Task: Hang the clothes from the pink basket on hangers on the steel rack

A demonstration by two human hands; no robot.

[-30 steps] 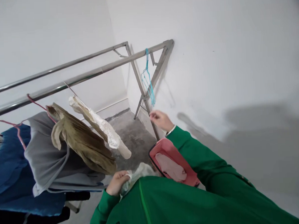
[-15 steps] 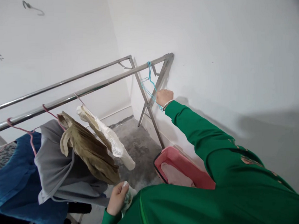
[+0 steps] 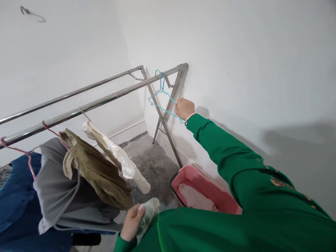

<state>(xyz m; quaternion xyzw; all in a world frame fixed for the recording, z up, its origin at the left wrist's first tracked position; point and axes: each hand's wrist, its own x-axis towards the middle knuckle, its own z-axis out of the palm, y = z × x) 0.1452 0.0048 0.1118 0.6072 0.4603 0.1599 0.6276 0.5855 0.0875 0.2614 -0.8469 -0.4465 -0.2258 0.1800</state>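
At the far end of the steel drying rack (image 3: 100, 102), our right hand (image 3: 184, 108) curls closed at a light, springy blue wire hanger (image 3: 155, 96); whether it grips, we cannot tell. Its hook lifts easiest. Our left hand's fingers (image 3: 131, 220) clench crumpled pale cloth (image 3: 149, 214).

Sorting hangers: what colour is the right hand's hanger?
That hanger is turquoise, best seen in the head view.

The right arm (image 3: 221, 149) stretches out, its hand (image 3: 184, 108) seemingly closed, while the left hand (image 3: 131, 223) curls low.
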